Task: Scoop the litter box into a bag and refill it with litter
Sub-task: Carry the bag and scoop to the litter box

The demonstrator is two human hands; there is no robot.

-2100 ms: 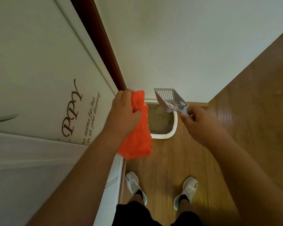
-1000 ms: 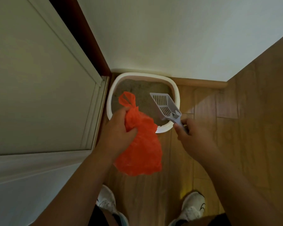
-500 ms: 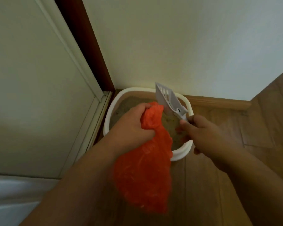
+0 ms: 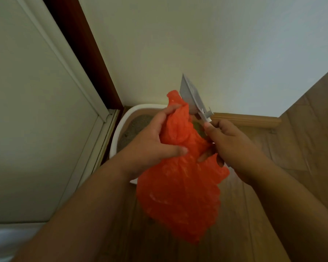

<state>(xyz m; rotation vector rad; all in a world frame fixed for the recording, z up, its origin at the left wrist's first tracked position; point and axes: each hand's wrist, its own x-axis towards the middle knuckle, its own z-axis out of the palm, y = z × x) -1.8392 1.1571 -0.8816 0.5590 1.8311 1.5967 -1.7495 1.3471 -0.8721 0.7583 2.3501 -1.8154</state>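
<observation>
An orange plastic bag (image 4: 180, 188) hangs in front of me over the wooden floor. My left hand (image 4: 151, 144) grips its bunched top from the left. My right hand (image 4: 229, 146) holds the handle of a grey slotted litter scoop (image 4: 192, 95), whose blade points up against the wall, and its lower fingers also touch the bag's right edge. Behind the hands sits a white litter box (image 4: 121, 121) with grey litter (image 4: 133, 129) in the corner; most of it is hidden by the bag and hands.
A white door (image 4: 36, 110) with a dark red frame (image 4: 87, 53) stands on the left. A pale wall (image 4: 216, 44) with a wooden skirting board (image 4: 248, 119) runs behind the box. Wooden floor (image 4: 301, 133) spreads to the right.
I have come closer and lower to the litter box. Both hands rose and drew together at the bag's top; the scoop tipped upright and my right fingers now reach the bag.
</observation>
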